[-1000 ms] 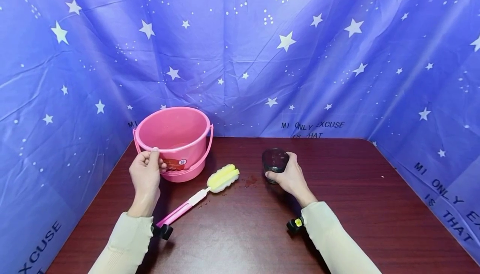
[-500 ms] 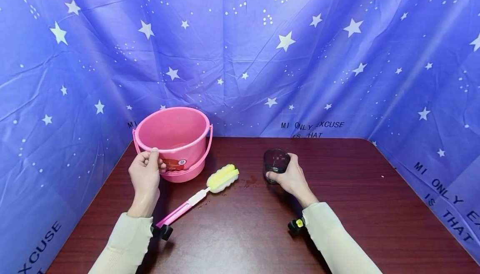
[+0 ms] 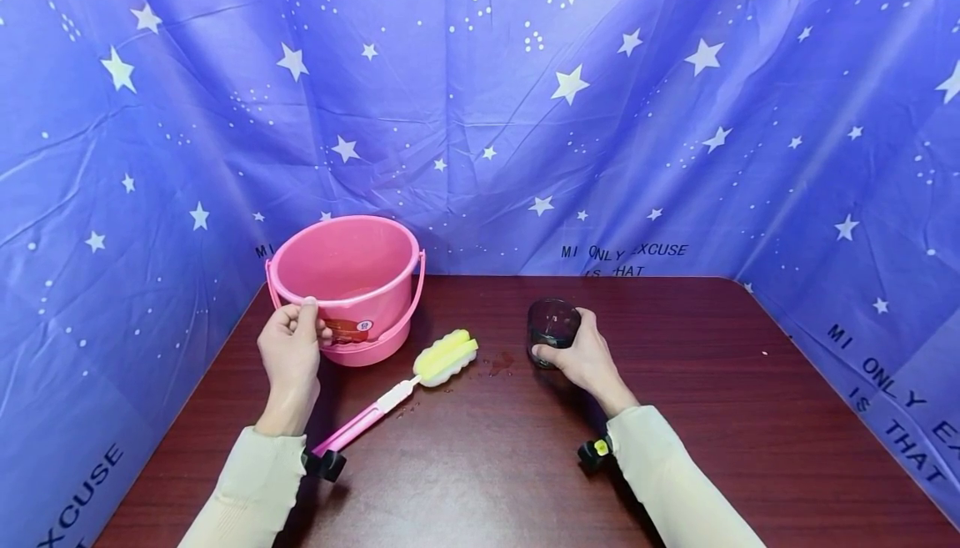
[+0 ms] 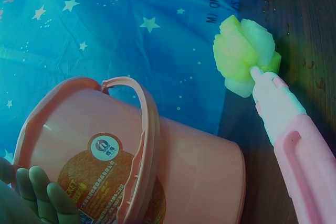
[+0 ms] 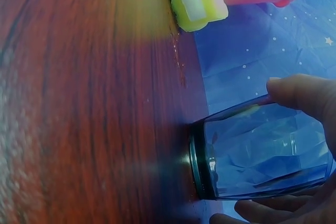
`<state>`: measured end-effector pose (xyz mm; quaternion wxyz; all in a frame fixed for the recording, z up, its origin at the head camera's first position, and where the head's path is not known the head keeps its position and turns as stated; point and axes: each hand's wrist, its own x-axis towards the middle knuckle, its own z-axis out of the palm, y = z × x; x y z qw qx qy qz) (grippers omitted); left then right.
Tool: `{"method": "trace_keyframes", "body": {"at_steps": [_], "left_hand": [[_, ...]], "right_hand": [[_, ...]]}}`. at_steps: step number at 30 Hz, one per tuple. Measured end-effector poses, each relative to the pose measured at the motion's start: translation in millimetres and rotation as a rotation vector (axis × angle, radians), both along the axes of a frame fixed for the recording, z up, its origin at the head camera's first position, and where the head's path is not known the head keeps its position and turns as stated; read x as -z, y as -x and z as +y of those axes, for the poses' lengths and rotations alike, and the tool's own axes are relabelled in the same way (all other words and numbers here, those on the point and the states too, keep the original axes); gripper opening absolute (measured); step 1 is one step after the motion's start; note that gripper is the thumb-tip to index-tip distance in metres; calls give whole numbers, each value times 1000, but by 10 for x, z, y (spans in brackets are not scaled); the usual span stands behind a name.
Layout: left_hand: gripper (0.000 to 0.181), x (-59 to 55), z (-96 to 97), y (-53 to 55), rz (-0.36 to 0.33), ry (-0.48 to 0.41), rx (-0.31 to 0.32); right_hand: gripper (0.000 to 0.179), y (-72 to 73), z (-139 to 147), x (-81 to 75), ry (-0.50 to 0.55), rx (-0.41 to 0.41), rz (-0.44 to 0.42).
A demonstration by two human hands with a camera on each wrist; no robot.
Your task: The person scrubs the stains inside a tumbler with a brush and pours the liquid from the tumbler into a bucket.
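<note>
A pink bucket [image 3: 386,306] with a lowered handle stands at the table's left. My left hand [image 3: 288,356] pinches its near rim, thumb on top and fingers curled beneath. In the left wrist view, several fingertips [image 4: 39,192] show against the bucket's labelled wall. On the right, my right hand [image 3: 588,356] grips a dark, see-through drinking glass [image 3: 551,327], thumb on the near side. The right wrist view shows the glass [image 5: 262,150] upright, its thick base at the tabletop. Between the hands lies a sponge bottle brush [image 3: 446,358] with yellow-and-white head and pink handle.
Small water drops and a wet patch [image 3: 498,363] mark the dark red wooden table [image 3: 480,465] near the brush head. A blue curtain [image 3: 480,114] with white stars surrounds the table at the back and sides.
The glass and my right hand have shifted very slightly to the right. My left hand keeps its hold on the bucket, and the brush lies where it was.
</note>
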<state>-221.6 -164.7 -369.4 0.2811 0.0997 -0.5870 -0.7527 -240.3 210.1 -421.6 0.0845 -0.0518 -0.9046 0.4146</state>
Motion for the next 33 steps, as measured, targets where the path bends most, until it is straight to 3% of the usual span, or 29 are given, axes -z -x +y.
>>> {"method": "trace_keyframes", "body": {"at_steps": [16, 26, 29, 33], "left_hand": [[29, 42, 32, -3, -2, 33, -4], [28, 101, 135, -41, 40, 76, 36], [26, 123, 175, -81, 37, 181, 44], [15, 154, 241, -141, 88, 419, 116]], "right_hand": [[102, -42, 97, -2, -14, -30, 54], [101, -112, 148, -46, -24, -51, 111], [101, -144, 169, -73, -64, -56, 129], [102, -206, 203, -124, -104, -65, 172]]}}
